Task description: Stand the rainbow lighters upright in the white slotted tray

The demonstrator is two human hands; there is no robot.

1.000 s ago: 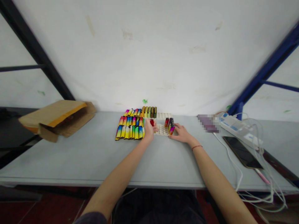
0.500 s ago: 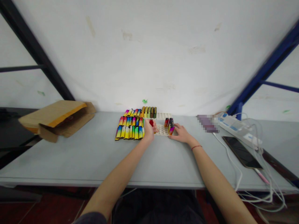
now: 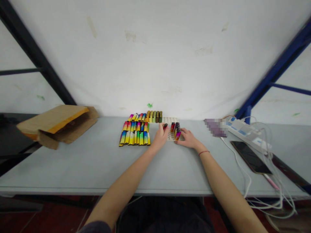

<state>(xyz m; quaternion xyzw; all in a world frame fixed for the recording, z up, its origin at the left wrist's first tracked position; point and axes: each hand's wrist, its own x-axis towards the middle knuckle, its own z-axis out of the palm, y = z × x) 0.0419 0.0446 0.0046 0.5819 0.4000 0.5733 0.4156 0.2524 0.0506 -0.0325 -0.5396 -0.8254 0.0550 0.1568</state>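
Note:
In the head view my left hand [image 3: 160, 136] is closed around a red lighter with a dark top [image 3: 165, 126], over the left part of a white tray with small round pockets [image 3: 170, 136]. Several shiny lighters [image 3: 178, 135] stand in the tray's right column, and another dark red one [image 3: 172, 127] is near the back. My right hand [image 3: 188, 139] rests at the tray's right side, thumb and fingers spread, touching the edge beside the lighters. Left of the tray lie rows of metallic multicoloured lighters [image 3: 134, 138].
Behind stand a block of upright gold and dark lighters [image 3: 154, 116] and another white tray [image 3: 170, 120]. An open cardboard box [image 3: 55, 121] lies at the left. A phone [image 3: 251, 157], a power strip [image 3: 250, 134] and white cables [image 3: 239, 163] occupy the right of the grey table [image 3: 175, 174].
My left hand has moved right with the red lighter, from the tray's left edge to over its pockets. My right hand has stayed in place.

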